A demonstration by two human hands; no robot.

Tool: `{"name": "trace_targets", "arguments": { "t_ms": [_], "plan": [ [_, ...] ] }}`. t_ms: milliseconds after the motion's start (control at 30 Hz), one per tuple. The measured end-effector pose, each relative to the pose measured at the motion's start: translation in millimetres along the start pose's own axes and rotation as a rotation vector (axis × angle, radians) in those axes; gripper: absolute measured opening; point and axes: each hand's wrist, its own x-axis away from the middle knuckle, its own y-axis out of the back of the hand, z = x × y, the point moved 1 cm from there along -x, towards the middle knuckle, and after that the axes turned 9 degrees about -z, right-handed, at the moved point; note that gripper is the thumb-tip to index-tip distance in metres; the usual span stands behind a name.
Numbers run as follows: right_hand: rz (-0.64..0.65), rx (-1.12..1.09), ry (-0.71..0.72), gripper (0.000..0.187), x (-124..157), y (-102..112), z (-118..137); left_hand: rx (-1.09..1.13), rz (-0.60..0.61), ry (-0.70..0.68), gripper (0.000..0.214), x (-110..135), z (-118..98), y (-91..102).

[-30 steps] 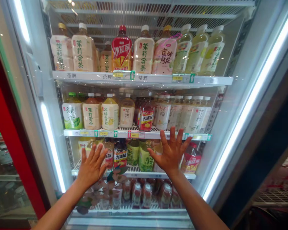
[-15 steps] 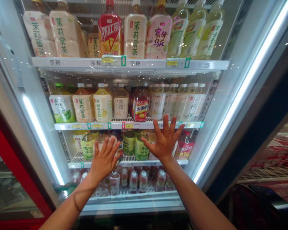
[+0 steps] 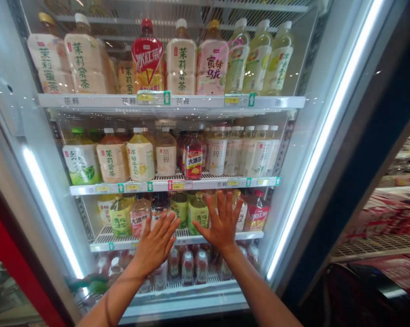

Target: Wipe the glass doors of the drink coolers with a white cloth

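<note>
Both of my hands are held up, palms forward, before a lit drinks cooler. My left hand (image 3: 157,243) has its fingers stretched out and holds nothing. It covers part of a dark-labelled bottle (image 3: 161,202) on the third shelf, beside a pink-labelled bottle (image 3: 139,215). With fingers spread, my right hand (image 3: 221,220) is empty too, nearest to a green tea bottle (image 3: 198,214) and hiding bottles behind it. Light specks and reflections lie over the bottles, as on glass. Whether either palm touches a surface, I cannot tell.
Big tea bottles line the top shelf (image 3: 205,101), and smaller ones the middle shelf (image 3: 208,183). Several bottles stand on the bottom rack (image 3: 187,268). Bright light strips (image 3: 327,131) run up both sides. A red frame (image 3: 24,268) is at left, a wire rack (image 3: 364,243) at right.
My view has shifted, so more of the top shelf shows. Both hands sit lower in view and closer together; the right one now lies below the middle shelf's edge. Both stay open.
</note>
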Motion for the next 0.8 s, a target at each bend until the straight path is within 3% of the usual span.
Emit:
{"name": "trace_targets", "arguments": {
  "t_ms": [67, 133, 233, 300, 367, 433, 567, 633, 700, 800],
  "plan": [
    [0.003, -0.002, -0.007, 0.092, 23, 0, 7, -0.028, 0.0, 0.064, 0.069, -30, 9, -6.8],
    [-0.014, 0.001, -0.016, 0.091, 43, -2, 13, -0.037, -0.009, 0.077, 0.07, -42, 10, -12.6],
    [-0.03, 0.017, -0.031, 0.088, 62, -6, 16, 0.005, -0.024, -0.04, 0.064, -12, -5, -12.9],
    [-0.023, 0.012, -0.029, 0.088, 67, -6, 16, 0.04, -0.028, -0.125, 0.06, 20, -17, -7.4],
    [-0.006, -0.002, -0.034, 0.088, 67, -6, 15, 0.062, -0.016, -0.184, 0.057, 34, -20, -0.6],
    [0.011, -0.009, -0.044, 0.088, 65, -5, 15, 0.059, 0.014, -0.203, 0.056, 21, -11, 3.4],
    [-0.008, -0.01, -0.042, 0.088, 64, -5, 16, -0.02, 0.04, -0.073, 0.064, -44, 18, -2.0],
    [-0.031, -0.005, -0.039, 0.086, 65, -6, 16, -0.046, 0.04, -0.031, 0.065, -51, 20, -6.8],
    [-0.05, 0.001, -0.036, 0.083, 67, -7, 16, -0.025, 0.04, -0.081, 0.062, -30, 9, -8.9],
    [-0.043, -0.002, -0.057, 0.081, 68, -7, 17, 0.029, 0.022, -0.204, 0.059, 22, -14, -5.5]
  ]
}}
